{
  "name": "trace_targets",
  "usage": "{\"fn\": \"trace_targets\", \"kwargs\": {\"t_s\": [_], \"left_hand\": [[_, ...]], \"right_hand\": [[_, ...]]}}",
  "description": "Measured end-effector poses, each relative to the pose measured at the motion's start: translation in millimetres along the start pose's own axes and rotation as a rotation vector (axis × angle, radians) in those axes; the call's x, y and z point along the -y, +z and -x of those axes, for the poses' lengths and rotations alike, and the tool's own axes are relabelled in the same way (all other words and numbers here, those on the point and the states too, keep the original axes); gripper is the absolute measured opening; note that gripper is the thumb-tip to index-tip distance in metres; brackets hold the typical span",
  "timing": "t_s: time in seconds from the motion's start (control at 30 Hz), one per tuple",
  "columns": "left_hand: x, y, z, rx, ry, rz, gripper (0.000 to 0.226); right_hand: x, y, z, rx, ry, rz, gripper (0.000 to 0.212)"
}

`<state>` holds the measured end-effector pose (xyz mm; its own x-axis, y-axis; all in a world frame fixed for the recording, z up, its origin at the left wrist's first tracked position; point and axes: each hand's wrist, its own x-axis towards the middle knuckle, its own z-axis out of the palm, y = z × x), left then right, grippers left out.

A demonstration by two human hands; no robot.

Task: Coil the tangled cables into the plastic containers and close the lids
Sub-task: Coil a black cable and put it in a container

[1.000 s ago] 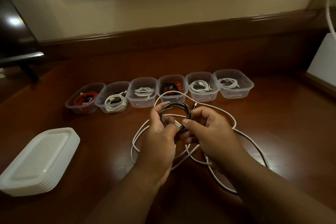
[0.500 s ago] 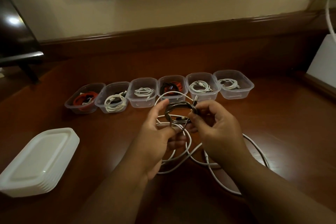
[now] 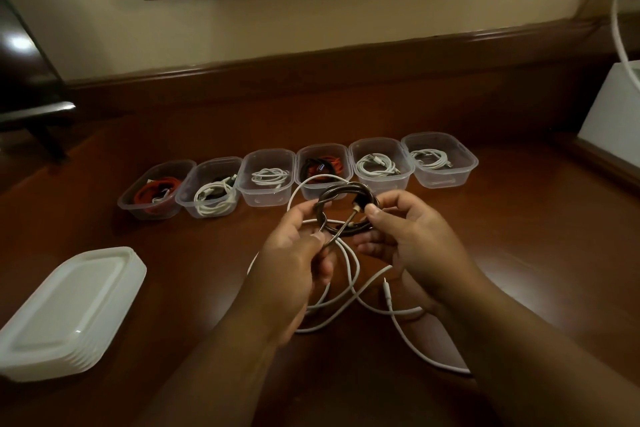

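Cables are what I work on: a loose white cable [image 3: 349, 302] lies on the wooden table [image 3: 519, 253] under my hands, my left hand [image 3: 294, 263] and right hand [image 3: 412, 243] pinch a dark coiled cable [image 3: 343, 192] above it, and six open plastic containers [image 3: 266, 177] sit in a row behind.

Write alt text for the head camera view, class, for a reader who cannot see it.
Two hands, left hand and right hand, hold a coiled dark cable above loose white cable on a wooden table. Behind stand six open containers with coiled cables; a stack of lids lies at left.
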<state>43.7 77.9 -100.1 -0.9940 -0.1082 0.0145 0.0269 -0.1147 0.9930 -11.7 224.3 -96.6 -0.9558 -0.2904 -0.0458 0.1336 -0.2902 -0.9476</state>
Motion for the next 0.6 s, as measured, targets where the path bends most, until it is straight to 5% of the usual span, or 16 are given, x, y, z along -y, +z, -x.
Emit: {"fn": "trace_targets", "kwargs": {"t_s": [0.27, 0.6], "left_hand": [[-4.4, -13.8, -1.3, 0.125, 0.048, -0.305, 0.056], [-3.8, -21.5, -5.3, 0.201, 0.047, -0.165, 0.057]], "right_hand": [[2.5, -3.2, 0.1, 0.0, -0.049, 0.138, 0.008], [12.2, -4.1, 4.7, 0.132, 0.028, -0.05, 0.017]]}}
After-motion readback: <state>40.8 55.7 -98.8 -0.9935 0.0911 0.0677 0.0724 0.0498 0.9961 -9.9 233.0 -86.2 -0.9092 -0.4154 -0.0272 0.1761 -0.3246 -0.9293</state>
